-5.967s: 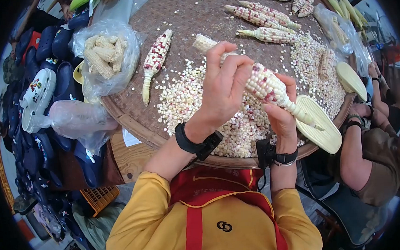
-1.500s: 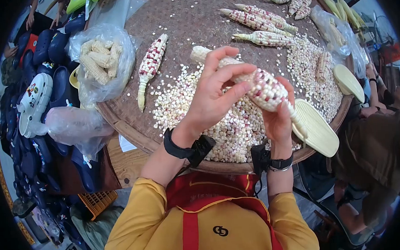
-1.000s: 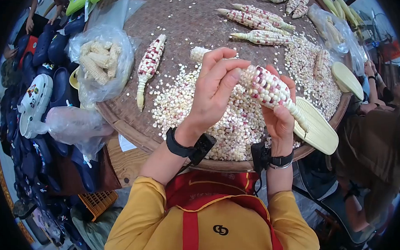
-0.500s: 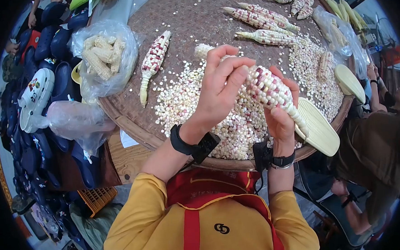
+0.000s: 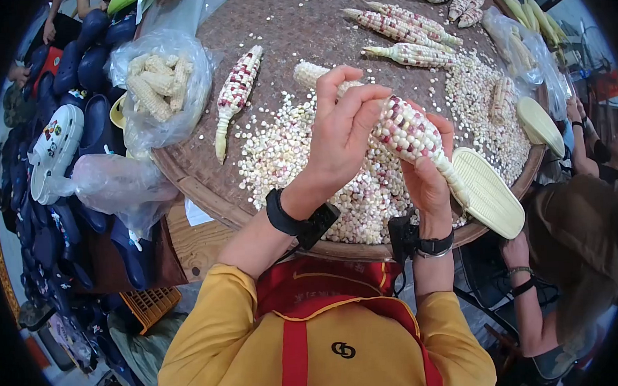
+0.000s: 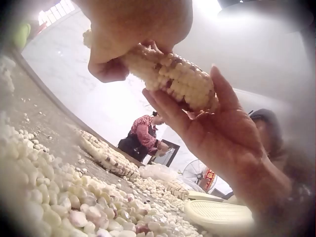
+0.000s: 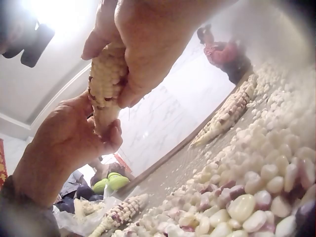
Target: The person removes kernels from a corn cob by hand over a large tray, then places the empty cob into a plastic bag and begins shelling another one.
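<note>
In the head view my left hand (image 5: 343,135) curls round a pale, kernel-free cob (image 5: 310,73), whose end sticks out beyond the fingers. My right hand (image 5: 427,180) grips a white and purple corn ear (image 5: 409,130) from below, its stem slanting down to the right. The cob and the ear meet at my left fingers; the join is hidden. The left wrist view shows the ear (image 6: 182,81) resting along my right fingers. Loose kernels (image 5: 372,203) lie heaped on the round woven tray (image 5: 286,26) under both hands.
One ear (image 5: 237,88) lies left of the heap, several (image 5: 414,56) at the back right. Bagged bare cobs (image 5: 153,89) sit at the left edge. Pale ridged soles (image 5: 487,194) are at the right edge, near a second kernel pile (image 5: 476,114). A person (image 5: 570,249) is at the right.
The ear has turned in my hands, showing more purple kernels on top. Its stem has shifted slightly left since half a second ago, and more pale cob shows past my left fingers. The neighbour's arm has moved.
</note>
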